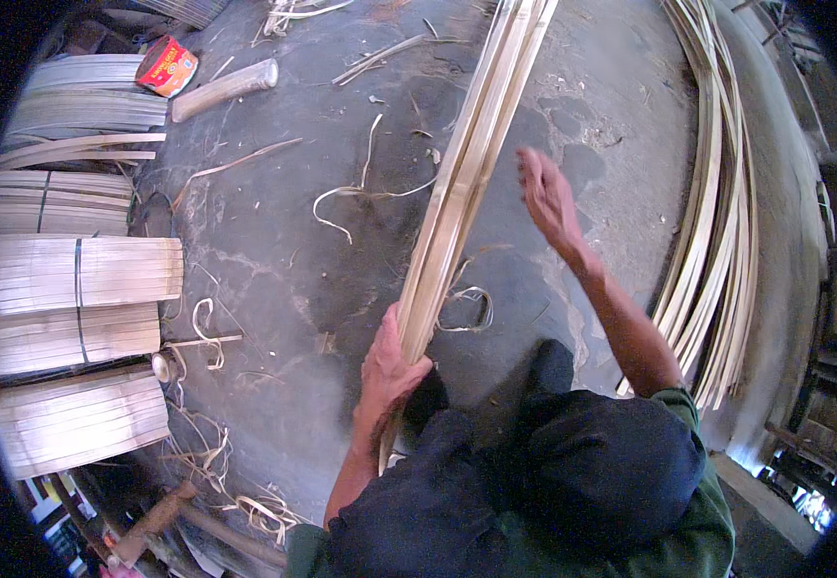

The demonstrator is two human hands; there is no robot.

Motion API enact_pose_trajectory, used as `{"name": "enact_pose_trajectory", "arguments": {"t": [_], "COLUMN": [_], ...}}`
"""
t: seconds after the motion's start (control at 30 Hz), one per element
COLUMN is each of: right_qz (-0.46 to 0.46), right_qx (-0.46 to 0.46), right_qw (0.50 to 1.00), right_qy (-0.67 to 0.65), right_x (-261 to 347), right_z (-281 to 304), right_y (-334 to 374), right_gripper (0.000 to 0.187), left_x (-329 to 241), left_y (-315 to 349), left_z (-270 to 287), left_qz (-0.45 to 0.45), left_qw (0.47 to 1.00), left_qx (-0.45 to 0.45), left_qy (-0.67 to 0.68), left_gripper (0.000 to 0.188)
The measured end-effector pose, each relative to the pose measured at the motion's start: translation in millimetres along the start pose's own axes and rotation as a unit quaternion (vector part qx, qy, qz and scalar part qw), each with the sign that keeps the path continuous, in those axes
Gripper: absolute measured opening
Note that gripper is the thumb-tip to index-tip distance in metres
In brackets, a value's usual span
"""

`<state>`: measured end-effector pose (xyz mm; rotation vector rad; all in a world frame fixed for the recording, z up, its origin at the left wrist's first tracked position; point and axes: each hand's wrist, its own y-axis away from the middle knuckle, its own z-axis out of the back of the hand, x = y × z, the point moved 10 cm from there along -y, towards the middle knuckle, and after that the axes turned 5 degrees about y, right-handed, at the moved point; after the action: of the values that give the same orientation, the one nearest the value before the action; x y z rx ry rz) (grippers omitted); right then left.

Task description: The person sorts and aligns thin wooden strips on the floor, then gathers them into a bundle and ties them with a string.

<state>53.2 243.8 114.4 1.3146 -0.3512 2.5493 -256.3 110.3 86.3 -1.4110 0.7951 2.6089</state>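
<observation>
A bundle of long, pale split bamboo strips (462,173) runs from between my legs up past the top of the view, slanting to the right. My left hand (391,364) is wrapped round its near part, thumb across the strips. To the right of the bundle, my right hand (548,197) is in the air, apart from it, with loosely bent fingers and nothing visible in them. A thin curl of bamboo shaving (468,308) lies beside the bundle, near my feet.
Tied stacks of flat bamboo slats (81,275) line the left side. A red tub (167,67) and a short wooden pole (225,90) lie at the far left. More long strips (712,231) lie along the right. Loose shavings (365,183) litter the concrete floor (274,226).
</observation>
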Motion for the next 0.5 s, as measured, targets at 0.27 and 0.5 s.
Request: {"name": "enact_pose_trajectory", "arguments": {"t": [0.27, 0.5], "right_qz": [-0.090, -0.345], "right_qx": [0.249, 0.075], "right_qw": [0.952, 0.867], "right_qy": [-0.156, -0.353], "right_x": [-6, -67], "right_z": [-135, -89], "right_y": [150, 44], "right_gripper": [0.062, 0.085], "left_x": [-16, -27], "left_y": [2, 42], "left_z": [48, 28], "left_qz": [-0.025, -0.067], "left_qw": [0.999, 0.993], "left_qx": [-0.018, -0.026], "left_qy": [-0.034, -0.089], "left_gripper": [0.085, 0.096]}}
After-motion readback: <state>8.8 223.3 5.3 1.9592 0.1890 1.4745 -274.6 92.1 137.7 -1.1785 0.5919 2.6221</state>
